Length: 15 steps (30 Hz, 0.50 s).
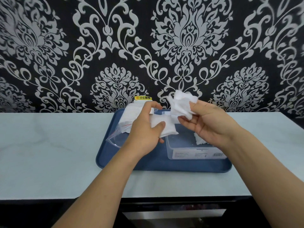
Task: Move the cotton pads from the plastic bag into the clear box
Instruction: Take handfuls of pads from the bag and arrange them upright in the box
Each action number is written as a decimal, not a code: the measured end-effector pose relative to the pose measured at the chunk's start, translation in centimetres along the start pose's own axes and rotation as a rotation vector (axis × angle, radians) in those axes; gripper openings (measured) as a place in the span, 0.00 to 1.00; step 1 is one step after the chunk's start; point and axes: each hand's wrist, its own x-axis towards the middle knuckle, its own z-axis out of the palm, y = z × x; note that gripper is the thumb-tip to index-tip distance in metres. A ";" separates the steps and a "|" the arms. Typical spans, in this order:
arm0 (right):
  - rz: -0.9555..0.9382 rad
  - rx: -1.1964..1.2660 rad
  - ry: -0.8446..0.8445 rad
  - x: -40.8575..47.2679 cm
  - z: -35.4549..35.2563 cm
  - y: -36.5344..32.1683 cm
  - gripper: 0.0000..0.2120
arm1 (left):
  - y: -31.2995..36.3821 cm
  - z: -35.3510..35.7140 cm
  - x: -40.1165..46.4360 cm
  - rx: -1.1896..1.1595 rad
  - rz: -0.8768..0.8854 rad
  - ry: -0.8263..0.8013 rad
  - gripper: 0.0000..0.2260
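A pale counter (49,145) runs under both forearms, backed by black wallpaper with a silver damask pattern (189,38), and on the counter sits a blue tray (131,160) that lies below and a little beyond both grips. On the tray, directly beneath the right hand's hold, stands the clear box (194,151), open at the top, with at least one cotton pad already lying inside near its right wall. The plastic bag (125,129), clear with a red seal line, is gripped by the left hand (144,129): fingers and thumb curl round its bulging white middle, and its slack open end trails down to the left of that grip onto the tray. The right hand (209,122) pinches a loose bunch of cotton pads (181,104) between thumb and fingertips, holding them raised just right of the left grip and above the box's far edge. A yellow warning sticker (142,97) on a white fitting shows beyond the left hand at the wall. The step in hand appears to be the transfer itself: a bunch is out of the bag and not yet in the box. The next move would call for lowering the right hand over the open box and letting the pads drop in, while the left keeps the bag steady for another reach; much of the bag looks full.
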 end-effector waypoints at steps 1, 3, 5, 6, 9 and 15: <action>0.006 -0.031 -0.002 0.0 0.0 0.1 0.08 | 0.0 0.1 0.1 0.014 0.016 -0.003 0.16; 0.009 -0.079 -0.002 0.1 0.0 0.4 0.12 | -0.1 0.3 0.1 0.002 0.010 -0.027 0.10; -0.007 -0.127 0.002 0.2 0.0 0.6 0.17 | -0.1 0.6 -0.1 -0.050 -0.033 -0.065 0.09; -0.023 -0.161 0.006 0.3 0.0 0.7 0.16 | 0.0 0.7 -0.1 -0.092 -0.065 -0.084 0.10; -0.088 -0.284 0.029 0.3 0.1 0.9 0.05 | 0.9 0.7 -0.2 -0.285 -0.198 -0.081 0.12; -0.149 -0.375 0.020 0.4 0.1 1.1 0.08 | 1.0 0.6 -0.2 -0.321 -0.174 -0.073 0.13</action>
